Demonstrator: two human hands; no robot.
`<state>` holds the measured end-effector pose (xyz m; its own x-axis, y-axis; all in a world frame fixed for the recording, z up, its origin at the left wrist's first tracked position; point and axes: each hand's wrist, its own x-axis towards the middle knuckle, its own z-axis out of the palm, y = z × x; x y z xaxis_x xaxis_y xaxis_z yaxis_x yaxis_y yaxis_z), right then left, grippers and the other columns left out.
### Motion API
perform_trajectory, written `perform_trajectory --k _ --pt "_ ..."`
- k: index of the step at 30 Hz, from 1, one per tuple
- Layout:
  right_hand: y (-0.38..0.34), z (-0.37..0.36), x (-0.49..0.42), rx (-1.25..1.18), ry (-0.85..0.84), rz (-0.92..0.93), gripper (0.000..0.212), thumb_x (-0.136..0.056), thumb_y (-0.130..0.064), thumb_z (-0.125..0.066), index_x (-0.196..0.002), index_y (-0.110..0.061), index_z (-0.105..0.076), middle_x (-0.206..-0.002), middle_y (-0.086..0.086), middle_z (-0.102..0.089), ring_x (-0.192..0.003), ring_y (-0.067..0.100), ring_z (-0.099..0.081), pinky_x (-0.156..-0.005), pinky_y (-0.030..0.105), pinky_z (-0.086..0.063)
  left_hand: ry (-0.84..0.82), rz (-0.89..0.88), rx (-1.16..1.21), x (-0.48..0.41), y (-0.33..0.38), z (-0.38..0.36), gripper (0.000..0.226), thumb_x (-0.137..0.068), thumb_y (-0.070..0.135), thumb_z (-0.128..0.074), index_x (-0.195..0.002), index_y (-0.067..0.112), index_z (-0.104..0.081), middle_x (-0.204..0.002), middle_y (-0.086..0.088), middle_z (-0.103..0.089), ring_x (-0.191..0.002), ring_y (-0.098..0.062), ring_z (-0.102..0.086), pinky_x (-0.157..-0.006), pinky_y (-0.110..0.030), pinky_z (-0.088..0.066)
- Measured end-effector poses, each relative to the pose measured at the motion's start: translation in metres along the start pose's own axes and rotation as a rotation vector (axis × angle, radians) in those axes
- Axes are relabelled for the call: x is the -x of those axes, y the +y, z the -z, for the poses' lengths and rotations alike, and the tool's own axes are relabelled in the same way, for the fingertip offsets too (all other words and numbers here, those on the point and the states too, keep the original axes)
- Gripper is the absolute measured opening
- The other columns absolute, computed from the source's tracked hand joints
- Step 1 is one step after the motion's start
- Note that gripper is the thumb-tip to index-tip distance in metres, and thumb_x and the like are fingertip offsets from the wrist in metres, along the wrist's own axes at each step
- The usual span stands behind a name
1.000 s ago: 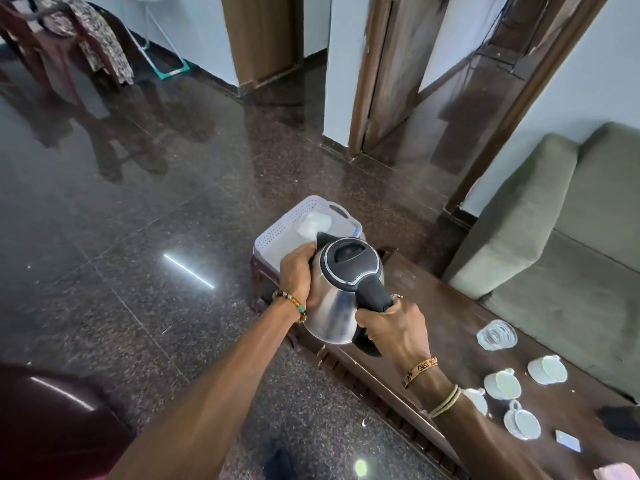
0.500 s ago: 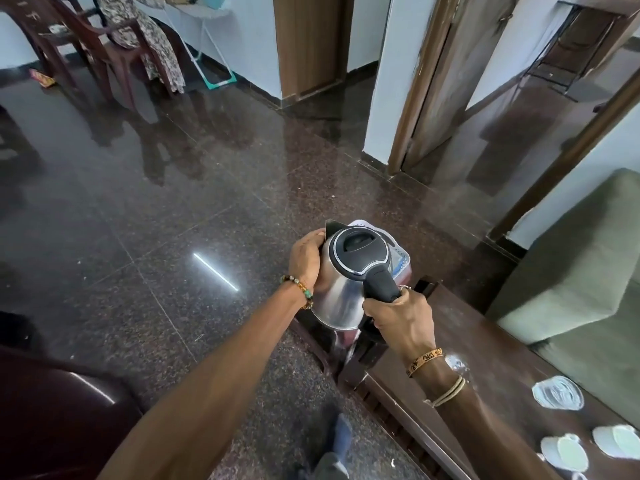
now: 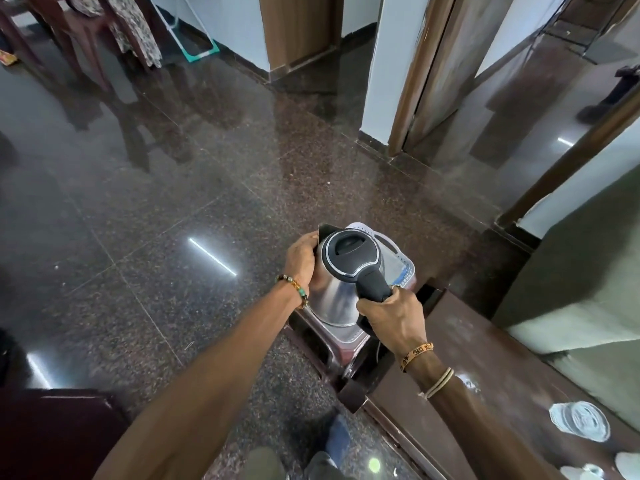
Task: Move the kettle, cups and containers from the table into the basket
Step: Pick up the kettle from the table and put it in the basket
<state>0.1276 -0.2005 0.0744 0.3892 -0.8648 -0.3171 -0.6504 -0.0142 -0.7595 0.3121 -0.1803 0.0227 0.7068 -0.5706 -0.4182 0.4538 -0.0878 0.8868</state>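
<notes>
**Position.** The kettle (image 3: 346, 271) is off the counter (image 3: 485, 358), held upright over the white basket (image 3: 401, 261). The basket stands on a low stand just beyond the counter's end. The kettle body hides the basket floor, so I cannot tell whether the base has touched down.

**Hold.** The right grip (image 3: 394, 320) is wrapped round the black handle. The left grip (image 3: 301, 261) is cupped against the steel wall beside the spout.

**Outstanding.** A clear container (image 3: 580, 420) and the cups (image 3: 627, 469) lie on the counter, well apart from the basket and not yet moved.

**Risks, in my judgement.**
- The basket looks like light plastic on a narrow perch. Landing the kettle on its rim or off-centre could tip both onto the stone floor.
- The left palm may slip on polished steel.
- The kettle fills much of the basket, so cups packed in later could knock against it and chip.
</notes>
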Motion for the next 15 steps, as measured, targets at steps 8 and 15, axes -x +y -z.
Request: perform_trajectory --k 8,15 --pt "-0.005 -0.011 -0.052 -0.018 0.009 -0.040 0.033 -0.052 -0.043 -0.065 -0.067 -0.013 -0.060 -0.060 0.002 -0.068 -0.050 0.014 -0.057 -0.048 0.031 -0.052 -0.060 0.024 -0.030 -0.051 0.012 -0.012 0.023 -0.083 0.019 -0.055 -0.087 0.015 -0.077 -0.104 -0.012 -0.074 -0.099 -0.025 -0.068 -0.096 -0.045 -0.052" --pt "0.018 -0.047 -0.082 -0.011 0.029 -0.104 0.028 -0.054 -0.044 -0.065 -0.058 -0.020 -0.050 -0.047 -0.009 -0.049 -0.042 0.009 -0.043 -0.041 0.022 -0.037 -0.090 0.136 -0.089 -0.092 -0.015 -0.008 0.025 -0.083 0.016 -0.052 -0.086 0.016 -0.077 -0.099 -0.012 -0.074 -0.092 -0.025 -0.068 -0.084 -0.038 -0.054"
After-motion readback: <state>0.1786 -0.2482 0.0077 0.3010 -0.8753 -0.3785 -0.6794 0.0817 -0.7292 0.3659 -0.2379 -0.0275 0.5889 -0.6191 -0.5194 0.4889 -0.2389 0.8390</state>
